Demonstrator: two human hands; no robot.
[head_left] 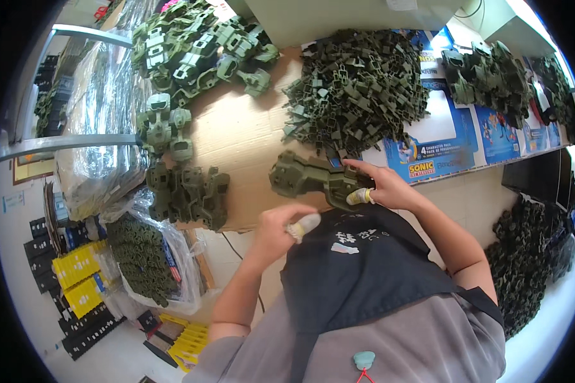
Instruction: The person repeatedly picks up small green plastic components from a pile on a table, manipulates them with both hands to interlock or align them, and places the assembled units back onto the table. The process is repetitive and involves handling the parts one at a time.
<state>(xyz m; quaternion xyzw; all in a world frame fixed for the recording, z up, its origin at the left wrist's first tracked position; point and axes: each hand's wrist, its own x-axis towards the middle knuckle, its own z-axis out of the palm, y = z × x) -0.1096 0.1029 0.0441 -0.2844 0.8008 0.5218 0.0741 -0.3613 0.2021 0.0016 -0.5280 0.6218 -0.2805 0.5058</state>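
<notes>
Olive-green moulded plastic fills the view, and the piece in hand is a long green toy body part (306,177) held above the near edge of the cardboard-covered table (243,137). Its long axis runs left to right, with the blunt end pointing to the person's left. The right hand (382,185) is the nearer one: its grip is closed around the part's right end, a taped fingertip pressed against the underside. The left hand (281,228) sits just below and to the left of the part, apart from it. Its fingers are curled in, with 1 taped finger sticking out toward the right; whether it pinches anything small I cannot tell. Behind the part lies a heap of small green pieces (358,86), and to the left stand assembled green toy figures (163,124).
</notes>
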